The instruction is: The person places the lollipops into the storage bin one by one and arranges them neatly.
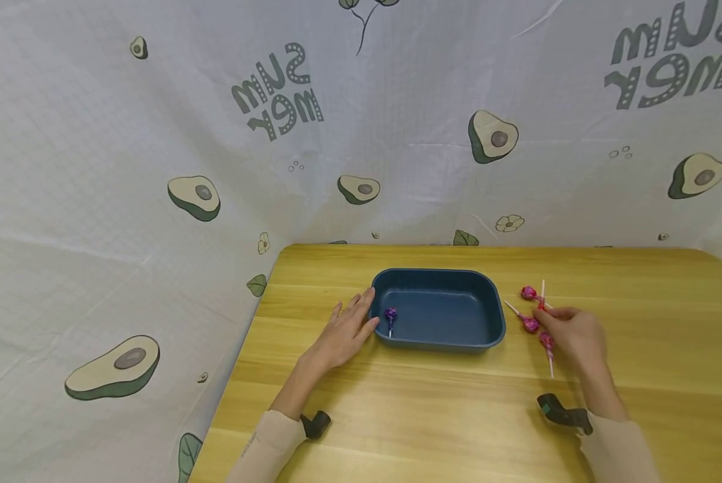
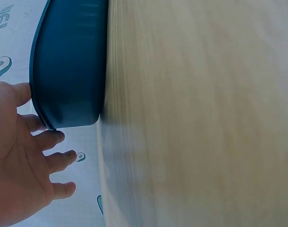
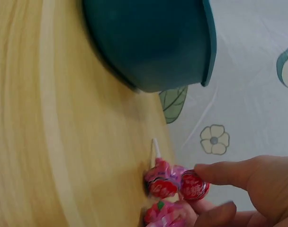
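Observation:
My left hand (image 1: 341, 335) rests its fingertips and thumb against the left end of a dark blue rectangular tray (image 1: 439, 347), fingers spread and fairly straight. Inside the tray, near that end, lies a purple-wrapped lollipop (image 1: 390, 314). To the right of the tray, my right hand (image 1: 578, 337) pinches a red lollipop (image 3: 195, 185), its white stick pointing up in the head view. Close around those fingertips lie pink-wrapped lollipops: one behind (image 1: 528, 292), another to the left (image 1: 530, 325) and a third in front (image 1: 546, 340).
The wooden table (image 1: 433, 416) carries the tray near its back edge. Behind and to the left hangs a white cloth (image 1: 397, 121) printed with avocados and lettering. Dark wrist mounts (image 1: 316, 424) stick out from both sleeves.

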`<action>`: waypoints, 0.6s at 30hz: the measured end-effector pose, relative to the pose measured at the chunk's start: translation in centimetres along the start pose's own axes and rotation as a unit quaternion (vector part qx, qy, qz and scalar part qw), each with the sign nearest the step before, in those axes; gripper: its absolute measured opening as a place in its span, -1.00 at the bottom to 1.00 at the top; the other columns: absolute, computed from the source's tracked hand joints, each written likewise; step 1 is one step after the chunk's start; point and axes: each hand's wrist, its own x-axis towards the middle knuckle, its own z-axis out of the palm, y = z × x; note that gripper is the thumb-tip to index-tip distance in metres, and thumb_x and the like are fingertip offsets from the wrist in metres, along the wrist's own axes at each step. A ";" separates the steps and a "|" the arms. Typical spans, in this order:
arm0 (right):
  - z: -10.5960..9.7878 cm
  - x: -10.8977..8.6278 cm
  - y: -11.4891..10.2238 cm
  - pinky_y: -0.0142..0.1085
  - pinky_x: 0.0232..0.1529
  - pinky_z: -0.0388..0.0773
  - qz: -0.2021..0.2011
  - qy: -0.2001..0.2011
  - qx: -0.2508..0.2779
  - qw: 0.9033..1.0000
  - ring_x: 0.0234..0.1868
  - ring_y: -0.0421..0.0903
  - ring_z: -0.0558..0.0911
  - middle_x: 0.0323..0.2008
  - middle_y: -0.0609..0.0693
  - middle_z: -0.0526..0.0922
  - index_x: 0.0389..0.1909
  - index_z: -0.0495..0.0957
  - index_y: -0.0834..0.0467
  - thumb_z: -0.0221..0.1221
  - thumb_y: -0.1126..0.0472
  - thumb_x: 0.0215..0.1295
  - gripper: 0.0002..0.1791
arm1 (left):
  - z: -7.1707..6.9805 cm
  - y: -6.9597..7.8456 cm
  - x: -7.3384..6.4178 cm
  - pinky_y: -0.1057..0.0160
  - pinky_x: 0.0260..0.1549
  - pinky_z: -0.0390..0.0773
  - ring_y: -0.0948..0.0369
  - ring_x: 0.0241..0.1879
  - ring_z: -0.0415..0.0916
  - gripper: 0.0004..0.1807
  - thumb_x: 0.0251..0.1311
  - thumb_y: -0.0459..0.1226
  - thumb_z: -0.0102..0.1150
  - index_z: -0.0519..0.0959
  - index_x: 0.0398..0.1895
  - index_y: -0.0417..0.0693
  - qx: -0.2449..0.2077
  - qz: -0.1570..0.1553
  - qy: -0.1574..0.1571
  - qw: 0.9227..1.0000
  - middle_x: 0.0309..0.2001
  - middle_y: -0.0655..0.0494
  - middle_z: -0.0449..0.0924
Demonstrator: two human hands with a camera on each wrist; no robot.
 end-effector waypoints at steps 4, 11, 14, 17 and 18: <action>0.0 0.0 -1.1 -0.33 -0.50 0.45 -0.016 0.003 0.031 0.999 -0.42 -0.16 0.63 -0.13 0.35 0.76 0.15 0.58 0.46 0.17 -0.18 0.47 -0.29 | 0.0 0.0 0.0 -0.30 0.61 -0.21 -0.05 0.69 -0.14 -0.26 0.65 0.11 -0.34 -0.21 0.72 0.09 0.001 0.000 0.000 1.000 0.70 0.13 -0.14; 0.2 -0.3 -3.7 -0.29 -0.66 0.46 -0.040 0.008 0.090 0.995 -0.65 -0.19 0.53 -0.23 -0.02 0.73 0.18 0.60 0.33 0.26 -0.22 0.40 -0.31 | 0.0 -0.1 0.1 -0.29 0.61 -0.21 -0.03 0.69 -0.14 -0.25 0.65 0.12 -0.35 -0.22 0.72 0.11 0.003 0.000 -0.001 1.000 0.70 0.15 -0.15; 0.3 -0.5 -4.9 -0.27 -0.71 0.43 -0.047 -0.007 0.121 0.991 -0.68 -0.13 0.52 -0.35 -0.17 0.61 0.20 0.59 0.24 0.27 -0.24 0.38 -0.34 | -0.1 -0.1 0.1 -0.29 0.62 -0.22 -0.02 0.69 -0.14 -0.25 0.65 0.13 -0.34 -0.22 0.72 0.11 0.001 -0.002 -0.001 1.000 0.70 0.16 -0.15; 0.9 -0.7 -5.9 -0.30 -0.71 0.39 -0.065 -0.032 0.160 0.984 -0.69 -0.16 0.48 -0.45 -0.24 0.53 0.25 0.56 0.23 0.27 -0.21 0.40 -0.34 | -0.1 0.0 0.1 -0.30 0.61 -0.21 -0.03 0.69 -0.14 -0.26 0.65 0.12 -0.34 -0.22 0.72 0.11 0.001 -0.002 -0.002 1.000 0.70 0.15 -0.15; 1.0 -0.8 -6.3 -0.32 -0.71 0.37 -0.071 -0.043 0.174 0.981 -0.70 -0.19 0.45 -0.51 -0.24 0.52 0.26 0.55 0.22 0.26 -0.20 0.41 -0.35 | -0.1 0.0 0.0 -0.30 0.61 -0.21 -0.04 0.69 -0.13 -0.26 0.65 0.11 -0.34 -0.22 0.72 0.10 0.000 -0.002 -0.002 1.000 0.70 0.14 -0.14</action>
